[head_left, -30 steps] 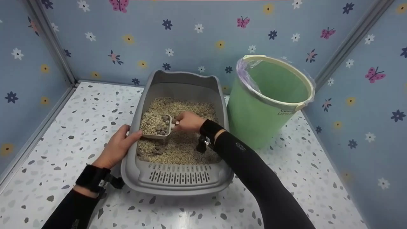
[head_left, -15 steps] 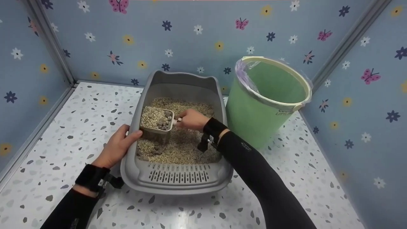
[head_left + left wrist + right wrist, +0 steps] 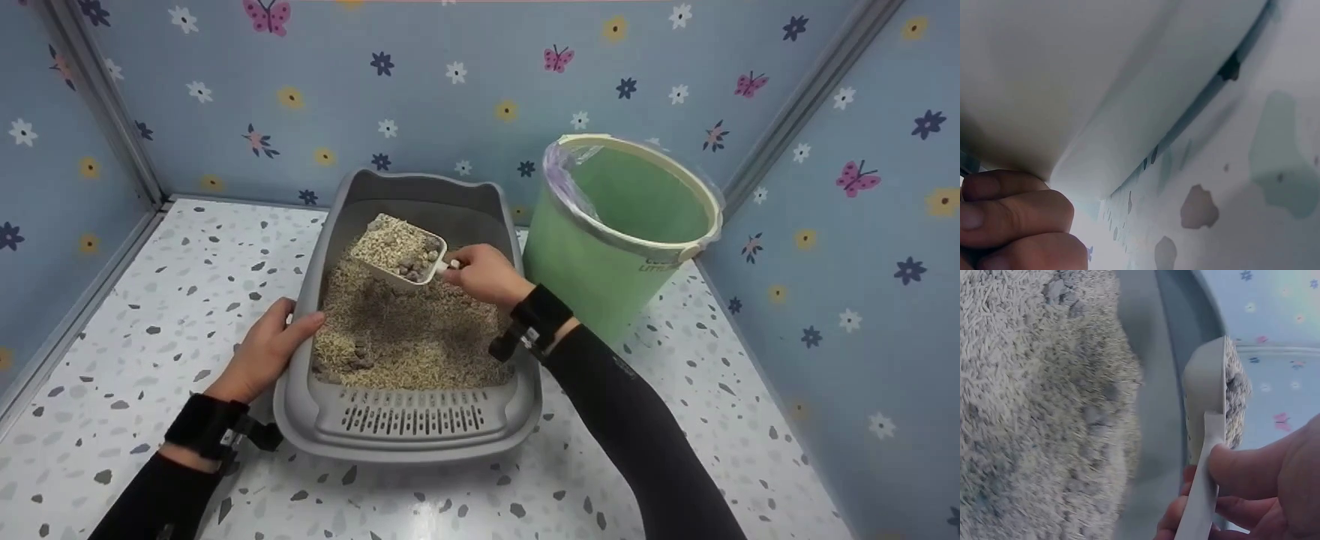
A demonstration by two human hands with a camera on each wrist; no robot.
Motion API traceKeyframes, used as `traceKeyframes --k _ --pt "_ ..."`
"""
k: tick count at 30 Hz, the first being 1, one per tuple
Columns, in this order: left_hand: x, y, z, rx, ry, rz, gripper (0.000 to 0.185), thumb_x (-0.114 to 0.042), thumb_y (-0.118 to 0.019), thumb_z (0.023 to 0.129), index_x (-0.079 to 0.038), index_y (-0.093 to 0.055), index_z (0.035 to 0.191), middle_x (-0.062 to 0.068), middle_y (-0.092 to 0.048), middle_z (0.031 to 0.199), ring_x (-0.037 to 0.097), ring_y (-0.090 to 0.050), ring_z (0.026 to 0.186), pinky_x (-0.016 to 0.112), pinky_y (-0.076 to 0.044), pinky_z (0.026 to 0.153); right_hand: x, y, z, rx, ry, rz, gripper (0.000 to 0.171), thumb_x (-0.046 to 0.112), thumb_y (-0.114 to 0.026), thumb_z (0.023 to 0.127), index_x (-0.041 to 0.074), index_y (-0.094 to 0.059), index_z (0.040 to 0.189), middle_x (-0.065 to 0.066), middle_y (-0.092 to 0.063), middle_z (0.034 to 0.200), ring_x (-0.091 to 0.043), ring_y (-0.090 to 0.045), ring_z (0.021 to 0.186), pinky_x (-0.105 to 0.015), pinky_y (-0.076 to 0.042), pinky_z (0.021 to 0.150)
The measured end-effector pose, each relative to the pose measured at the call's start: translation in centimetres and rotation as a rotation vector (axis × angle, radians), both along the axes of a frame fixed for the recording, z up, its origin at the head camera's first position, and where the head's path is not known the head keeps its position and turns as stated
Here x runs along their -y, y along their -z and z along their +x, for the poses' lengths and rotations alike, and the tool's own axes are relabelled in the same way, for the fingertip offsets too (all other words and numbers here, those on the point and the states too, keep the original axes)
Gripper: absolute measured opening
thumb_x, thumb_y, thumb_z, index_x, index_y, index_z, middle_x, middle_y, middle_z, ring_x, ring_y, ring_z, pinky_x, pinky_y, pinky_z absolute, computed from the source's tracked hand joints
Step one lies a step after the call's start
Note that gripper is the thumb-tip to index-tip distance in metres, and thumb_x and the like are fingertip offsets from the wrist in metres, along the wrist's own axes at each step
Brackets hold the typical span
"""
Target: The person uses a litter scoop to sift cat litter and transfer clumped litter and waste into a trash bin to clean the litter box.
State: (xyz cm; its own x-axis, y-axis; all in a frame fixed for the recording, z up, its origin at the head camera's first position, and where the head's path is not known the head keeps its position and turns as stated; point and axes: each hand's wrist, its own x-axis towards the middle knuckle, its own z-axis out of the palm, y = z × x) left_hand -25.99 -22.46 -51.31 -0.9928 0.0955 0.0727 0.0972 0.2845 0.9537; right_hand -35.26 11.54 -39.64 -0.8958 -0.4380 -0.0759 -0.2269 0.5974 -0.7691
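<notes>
My right hand point(image 3: 489, 276) grips the handle of a pale litter scoop point(image 3: 1206, 385), thumb along the handle's upper side. The scoop is heaped with pellet litter and greyish clumps point(image 3: 415, 268). It is held above the litter bed, inside the grey litter box point(image 3: 409, 447). At the box's left side my left hand point(image 3: 262, 349) grips the rim, thumb on top. Curled fingers point(image 3: 1022, 216) show beneath the rim in the left wrist view. Beige pellet litter point(image 3: 409, 369) covers the box's bottom, with darker clumps point(image 3: 360, 355) near the front left.
A green bin point(image 3: 592, 277) with a pale rim and a purple-tinted bag liner point(image 3: 564, 180) stands close to the box's right side. Flower-patterned blue walls point(image 3: 435, 97) rise behind and at both sides. The floor point(image 3: 187, 300) is white with grey speckles.
The loaded scoop has risen off the litter and moved to the right and toward the back, turning slightly. My left hand stays on the rim. The head view has shifted a little.
</notes>
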Motion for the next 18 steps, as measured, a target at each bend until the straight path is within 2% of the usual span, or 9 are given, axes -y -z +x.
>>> traceKeyframes --k 3,5,6,7,10,12,18 --pt "0.2 -0.1 0.1 -0.01 -0.012 -0.026 0.049 -0.047 -0.061 0.113 -0.001 -0.052 0.128 0.011 -0.059 0.092 0.021 -0.066 0.07 0.035 -0.061 0.062 -0.5 -0.7 0.8 -0.032 0.008 -0.027 0.035 0.017 -0.068 0.113 0.016 -0.057 0.08 0.003 -0.042 0.07 -0.014 -0.034 0.061 -0.032 -0.032 0.066" --pt "0.1 0.1 0.1 -0.007 -0.018 -0.025 0.049 -0.047 -0.061 0.113 -0.002 -0.052 0.128 0.01 -0.059 0.092 0.02 -0.066 0.07 0.034 -0.06 0.062 -0.9 -0.9 1.3 -0.064 0.003 -0.048 0.039 0.019 -0.068 0.113 0.016 -0.051 0.078 0.003 -0.037 0.068 -0.014 -0.033 0.06 -0.031 -0.031 0.065" --pt "0.1 0.1 0.2 -0.005 -0.019 -0.022 0.048 -0.046 -0.061 0.113 -0.001 -0.052 0.128 0.01 -0.059 0.093 0.02 -0.066 0.07 0.035 -0.061 0.062 -1.0 -1.0 1.6 -0.079 0.005 -0.06 0.037 0.019 -0.069 0.113 0.016 -0.055 0.078 0.004 -0.038 0.068 -0.013 -0.034 0.06 -0.031 -0.032 0.064" --pt "0.1 0.1 0.2 -0.003 -0.019 -0.018 0.048 -0.046 -0.061 0.113 -0.001 -0.051 0.128 0.011 -0.059 0.093 0.021 -0.067 0.07 0.035 -0.061 0.062 -1.2 -1.1 1.9 -0.097 0.007 -0.069 0.034 0.019 -0.069 0.112 0.015 -0.059 0.08 0.005 -0.039 0.068 -0.013 -0.035 0.06 -0.031 -0.033 0.064" --pt "0.0 0.1 0.2 0.01 -0.01 0.005 0.05 -0.047 -0.061 0.113 -0.001 -0.051 0.129 0.013 -0.06 0.094 0.023 -0.07 0.069 0.038 -0.064 0.061 -1.9 -1.5 3.1 -0.133 0.028 -0.087 0.019 0.02 -0.071 0.111 0.01 -0.074 0.096 0.006 -0.045 0.07 -0.012 -0.04 0.061 -0.03 -0.036 0.063" --pt "-0.1 0.0 0.2 0.011 0.001 0.01 0.051 -0.047 -0.061 0.113 0.0 -0.05 0.129 0.015 -0.061 0.096 0.024 -0.072 0.07 0.04 -0.066 0.061 -2.4 -1.6 3.9 -0.153 0.048 -0.078 0.016 0.022 -0.072 0.111 0.008 -0.078 0.107 0.006 -0.049 0.073 -0.013 -0.044 0.063 -0.031 -0.039 0.064" --pt "0.0 -0.2 0.2 0.011 0.002 0.013 0.055 -0.05 -0.061 0.113 0.001 -0.05 0.13 0.02 -0.062 0.101 0.027 -0.073 0.075 0.042 -0.067 0.063 -4.1 -2.1 6.0 -0.158 0.084 -0.062 0.016 0.025 -0.074 0.109 0.011 -0.08 0.108 0.004 -0.056 0.076 -0.015 -0.053 0.068 -0.033 -0.047 0.066"
